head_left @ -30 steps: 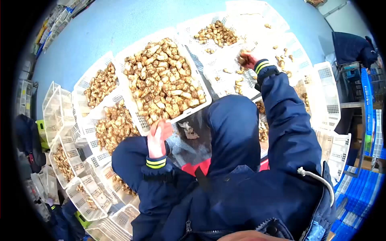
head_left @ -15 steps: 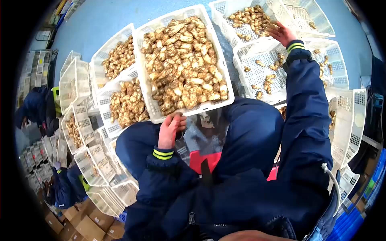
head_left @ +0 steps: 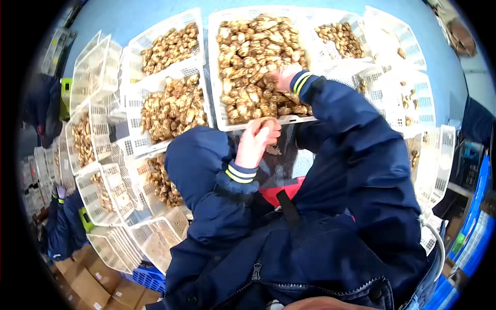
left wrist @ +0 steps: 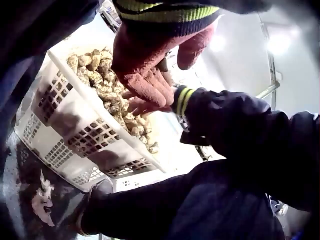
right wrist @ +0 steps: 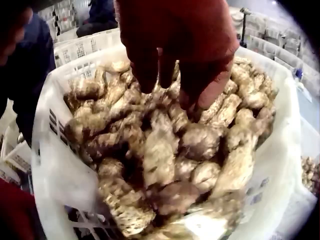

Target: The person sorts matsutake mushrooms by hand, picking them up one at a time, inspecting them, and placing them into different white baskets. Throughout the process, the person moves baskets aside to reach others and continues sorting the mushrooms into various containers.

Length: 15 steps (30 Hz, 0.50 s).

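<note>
At centre of the head view: big white perforated crate heaped w/ tan knobbly mushroom stems/roots (exact produce unclear), sitting just beyond the person's knees.

R hand now down in the heap; 0.5 s ago it was stretched out to the far-right crate, 1 s ago over a sparser crate further right. So: arm has swung back from the side crates to the main pile. R wrist view: fingers hang loosely curved just above/touching the top pieces, nothing held that I can see.

L hand at the crate's near rim, same spot as in both earlier frames. L wrist view: fingers fairly straight, tips by the rim; whether they pinch a small piece – can't tell.

Judgement: one sort cycle closed, R hand back for next piece.

Around: more crates of same produce left, cardboard boxes lower left, blue floor.
</note>
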### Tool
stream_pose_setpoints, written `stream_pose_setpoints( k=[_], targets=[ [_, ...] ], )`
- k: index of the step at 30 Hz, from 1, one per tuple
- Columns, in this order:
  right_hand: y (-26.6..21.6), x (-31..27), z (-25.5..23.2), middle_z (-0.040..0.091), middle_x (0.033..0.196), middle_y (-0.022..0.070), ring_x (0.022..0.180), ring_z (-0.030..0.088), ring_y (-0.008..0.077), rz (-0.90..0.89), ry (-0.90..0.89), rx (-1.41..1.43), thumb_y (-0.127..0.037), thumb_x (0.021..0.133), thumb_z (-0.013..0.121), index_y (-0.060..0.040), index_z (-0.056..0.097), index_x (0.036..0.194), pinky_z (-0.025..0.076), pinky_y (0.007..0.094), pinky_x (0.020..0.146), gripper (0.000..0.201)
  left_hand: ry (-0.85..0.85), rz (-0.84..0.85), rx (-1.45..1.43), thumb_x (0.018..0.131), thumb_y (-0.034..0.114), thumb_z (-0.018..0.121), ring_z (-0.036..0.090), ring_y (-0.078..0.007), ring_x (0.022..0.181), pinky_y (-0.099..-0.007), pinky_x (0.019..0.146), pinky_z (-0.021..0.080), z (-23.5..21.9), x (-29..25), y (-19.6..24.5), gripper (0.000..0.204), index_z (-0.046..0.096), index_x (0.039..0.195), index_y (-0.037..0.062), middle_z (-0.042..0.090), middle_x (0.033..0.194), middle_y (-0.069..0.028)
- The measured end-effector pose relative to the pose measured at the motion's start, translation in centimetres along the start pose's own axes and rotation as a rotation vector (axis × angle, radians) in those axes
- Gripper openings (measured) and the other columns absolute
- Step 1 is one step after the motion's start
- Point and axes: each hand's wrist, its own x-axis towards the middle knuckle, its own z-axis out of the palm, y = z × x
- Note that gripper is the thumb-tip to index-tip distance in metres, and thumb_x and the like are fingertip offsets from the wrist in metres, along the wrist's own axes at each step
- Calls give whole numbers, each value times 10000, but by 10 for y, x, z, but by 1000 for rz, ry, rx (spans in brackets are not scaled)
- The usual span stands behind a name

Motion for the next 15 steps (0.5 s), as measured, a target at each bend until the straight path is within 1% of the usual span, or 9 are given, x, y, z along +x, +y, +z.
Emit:
stream_pose_setpoints(
  k=[3,4,6,7,8,10,11,12,15],
  targets=[
    [-31,14,24,616,929,50,894,584,206,13,17,-281,-140,795,431,-149,597,955,457,381,720,230,45,36,-105,850,220,490,571,-186,827,-282,741,453,-2,-7,3,357,457,1109,-23,570,977,-143],
    [-33,15,20,613,945,68,899,582,215,32,-9,-255,-161,795,448,-137,584,985,456,365,746,235,56,55,-122,850,220,490,571,-186,827,-282,741,453,-5,-6,2,357,457,1109,-23,570,977,-143],
    [-2,43,58,606,972,87,911,576,238,-31,102,-138,-169,797,454,-122,573,1019,446,357,782,256,54,39,-146,856,205,483,577,-190,810,-282,724,460,-9,-5,-1,344,452,1112,-23,577,956,-141],
    [-4,34,30,599,987,106,934,561,272,-71,36,-36,-205,794,490,-113,548,1075,438,345,805,301,87,27,-113,860,209,484,583,-191,798,-279,706,468,-7,-5,1,323,464,1091,-16,583,946,-141],
    [-4,10,7,601,985,86,891,574,227,-3,161,255,-197,794,524,-108,533,1104,453,302,777,323,85,36,-118,860,209,484,583,-191,798,-279,706,468,-6,-5,2,323,464,1091,-16,583,946,-141],
    [-21,-31,-48,591,952,53,837,569,162,14,130,922,-160,780,564,-90,506,1135,461,276,750,367,108,65,-163,859,225,489,587,-192,790,-279,684,473,-7,-4,1,308,483,1063,-6,585,951,-141],
    [-12,-31,-36,569,919,21,790,543,113,-39,13,1563,-109,773,570,-69,470,1169,464,272,705,410,72,129,-226,866,246,477,588,-193,787,-282,673,475,-10,0,-9,308,493,1047,-3,587,950,-141],
    [-15,-46,-42,554,843,-2,750,535,113,-94,5,1695,-126,769,579,-47,417,1211,451,298,712,478,121,62,-140,879,339,439,591,-193,776,-286,668,478,-5,-1,-1,394,487,1065,-5,593,935,-132],
    [-36,-92,-50,502,808,-41,758,491,73,-309,-44,1918,-188,765,621,-52,376,1252,413,271,761,562,-202,-27,-463,854,495,366,600,-186,708,-289,626,488,-2,-3,6,566,476,1101,-2,609,878,-116]
  ],
)
